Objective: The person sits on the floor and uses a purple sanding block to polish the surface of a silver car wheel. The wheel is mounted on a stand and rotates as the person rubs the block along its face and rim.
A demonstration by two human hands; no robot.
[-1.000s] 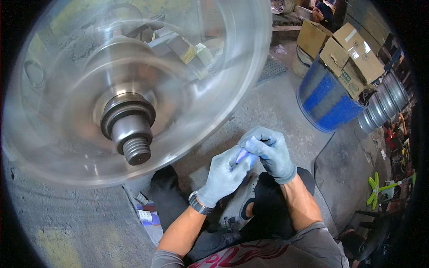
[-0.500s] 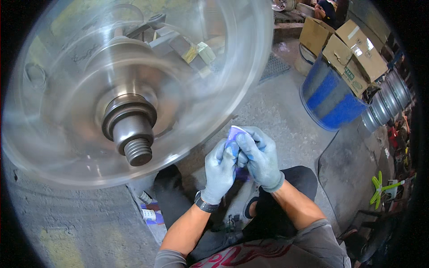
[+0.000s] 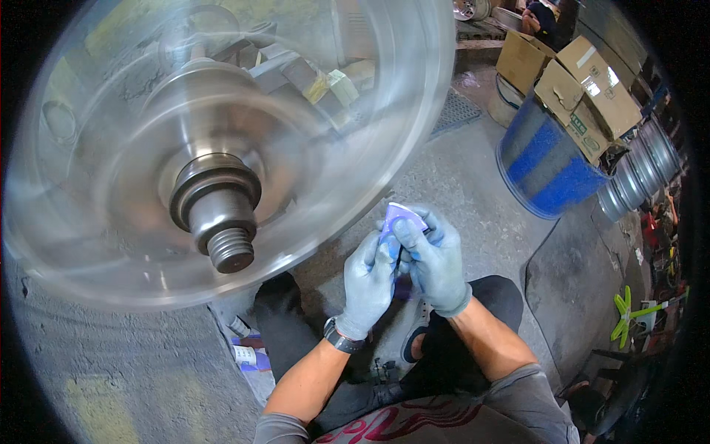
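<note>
In front of me my left hand (image 3: 370,277) and my right hand (image 3: 435,259), both in grey gloves with bluish fingertips, pinch a folded piece of purple sandpaper (image 3: 400,216). It forms a small wedge with a pale curved edge, pointing up between my fingers; its lower part is hidden by the gloves. To the upper left a large wheel rim (image 3: 399,159), blurred by spinning, turns on a metal shaft (image 3: 222,211) with a threaded end. My hands are apart from the rim, to the right of its lower edge.
A blue tub (image 3: 551,166) holds open cardboard boxes (image 3: 592,92) at the upper right, with silver wheel rims (image 3: 643,166) beside it. A green plastic star-shaped thing (image 3: 625,317) lies at the far right. Purple-and-white packaging (image 3: 251,357) sits by my left leg. Another person (image 3: 540,18) is partly visible far back.
The sandpaper wedge shows wider and higher above my fingers now. Both hands have shifted slightly, and the rim keeps spinning.
</note>
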